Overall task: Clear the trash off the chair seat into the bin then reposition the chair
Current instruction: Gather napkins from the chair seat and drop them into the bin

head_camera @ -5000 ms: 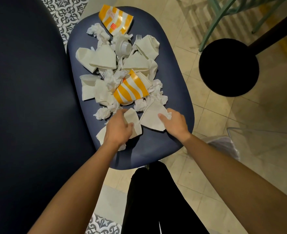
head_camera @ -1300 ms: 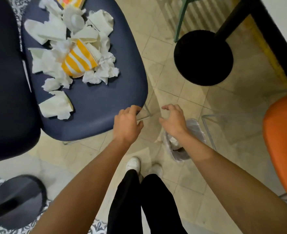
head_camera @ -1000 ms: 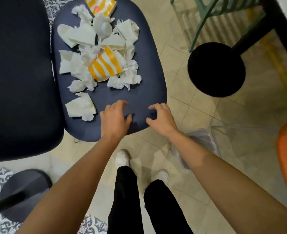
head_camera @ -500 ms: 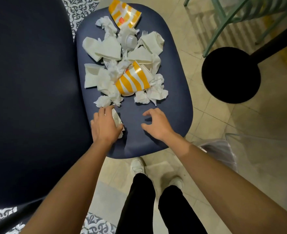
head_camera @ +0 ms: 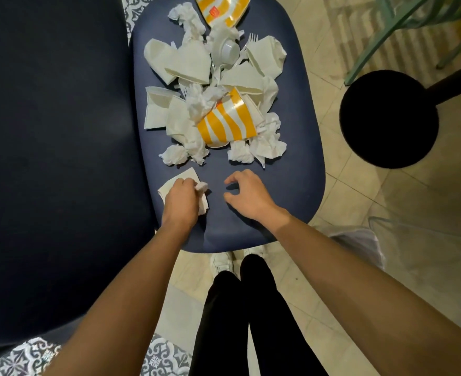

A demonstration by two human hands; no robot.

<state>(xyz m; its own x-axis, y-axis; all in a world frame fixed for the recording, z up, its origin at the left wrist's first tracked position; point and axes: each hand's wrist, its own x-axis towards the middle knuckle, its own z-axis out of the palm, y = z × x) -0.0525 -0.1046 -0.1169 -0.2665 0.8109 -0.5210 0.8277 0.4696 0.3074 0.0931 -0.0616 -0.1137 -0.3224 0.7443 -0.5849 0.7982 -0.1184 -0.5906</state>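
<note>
The dark blue chair seat (head_camera: 291, 164) carries a heap of trash: crumpled white napkins (head_camera: 267, 143), folded paper pieces (head_camera: 186, 61), a white plastic lid (head_camera: 228, 50), a fork and two orange-striped paper cups (head_camera: 225, 120). My left hand (head_camera: 182, 202) grips a white napkin (head_camera: 182, 179) at the near left of the seat. My right hand (head_camera: 247, 195) hovers just above the bare near part of the seat, fingers loosely curled, holding nothing. The bin with a clear plastic liner (head_camera: 359, 242) stands on the floor to the right, below my right forearm.
A dark backrest (head_camera: 55, 158) fills the left side. A black round table base (head_camera: 389, 119) sits on the tiled floor at right, with green chair legs (head_camera: 370, 44) behind it. My legs and white shoes (head_camera: 221, 263) stand in front of the seat.
Since 1.3 s ago both hands came back from over the bin to the seat. My left hand has closed on the near napkin; my right hand moved slightly forward.
</note>
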